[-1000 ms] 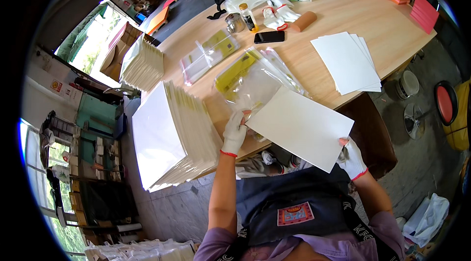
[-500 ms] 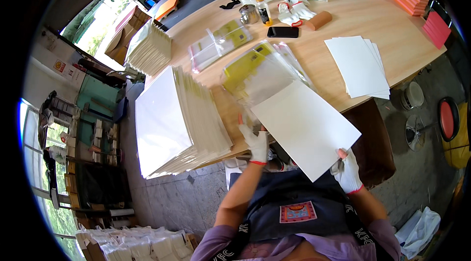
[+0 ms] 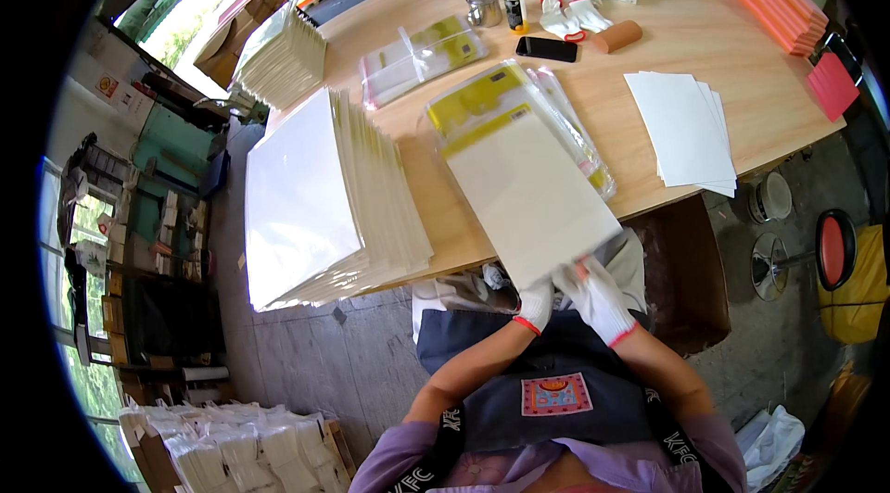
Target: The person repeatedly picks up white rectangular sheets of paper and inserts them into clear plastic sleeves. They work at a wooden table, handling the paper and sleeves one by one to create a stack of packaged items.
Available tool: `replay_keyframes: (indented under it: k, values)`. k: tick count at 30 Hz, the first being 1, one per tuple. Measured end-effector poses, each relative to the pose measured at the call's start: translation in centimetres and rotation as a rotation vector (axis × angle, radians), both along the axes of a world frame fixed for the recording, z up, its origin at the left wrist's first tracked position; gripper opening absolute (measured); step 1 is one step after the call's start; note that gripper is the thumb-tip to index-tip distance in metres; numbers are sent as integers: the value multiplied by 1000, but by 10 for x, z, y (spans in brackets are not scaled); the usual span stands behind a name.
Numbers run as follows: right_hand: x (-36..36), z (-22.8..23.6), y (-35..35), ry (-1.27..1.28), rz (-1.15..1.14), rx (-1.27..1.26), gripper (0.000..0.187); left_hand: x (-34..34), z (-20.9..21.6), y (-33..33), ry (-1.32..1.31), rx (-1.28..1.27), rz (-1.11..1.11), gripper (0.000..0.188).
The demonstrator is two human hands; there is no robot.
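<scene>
A white sheet (image 3: 533,201) lies over the table's near edge, its far part in a clear plastic bag (image 3: 475,104) with a yellow-green printed top. How far the bag covers it I cannot tell. At the sheet's near left corner my left hand (image 3: 534,305), in a white glove with bare fingertips, is closed on the bag's near end; its fingers are mostly hidden. My right hand (image 3: 598,301), gloved alike, pinches the sheet's near edge, its fingers a little blurred. More printed bags (image 3: 579,145) lie under and beside this one.
To the left stands a tall stack of bagged white sheets (image 3: 301,206), with another stack (image 3: 278,57) behind. Loose white sheets (image 3: 681,132) lie at the right. A tied bag bundle (image 3: 422,62), a phone (image 3: 547,49), a bottle (image 3: 514,6) and gloves (image 3: 565,16) sit farther back.
The white sheet has moved left and away from me, into the printed bag. Both hands have come together at its near end, the right one moving left, the left one toward me.
</scene>
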State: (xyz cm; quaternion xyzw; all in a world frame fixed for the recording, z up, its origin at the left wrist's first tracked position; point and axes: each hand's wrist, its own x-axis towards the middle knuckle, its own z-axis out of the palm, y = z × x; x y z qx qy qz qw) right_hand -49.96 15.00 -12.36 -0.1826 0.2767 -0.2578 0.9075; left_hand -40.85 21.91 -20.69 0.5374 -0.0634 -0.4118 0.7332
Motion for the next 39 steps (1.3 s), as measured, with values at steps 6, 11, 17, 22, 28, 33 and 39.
replay_keyframes:
  k: [6,11,17,22,28,33,39]
  values:
    - [19,-6,-6,-49,374,-111,37,31,18,25,363,-169,-167,17]
    - [36,30,-3,439,456,-1476,16,50,50,70,67,58,-10,29]
    - [78,28,13,664,751,-2189,14,72,38,92,-226,152,-85,22]
    - [87,42,13,628,851,-2270,13,72,55,87,-32,122,3,22]
    - [8,41,-76,404,207,-691,5,74,67,105,-54,150,65,22]
    - [-177,-71,-199,1559,1140,-1563,28,82,87,116,-685,411,-138,14]
    - [-152,-39,-140,1656,1493,-1535,40,88,68,107,-1697,397,56,27]
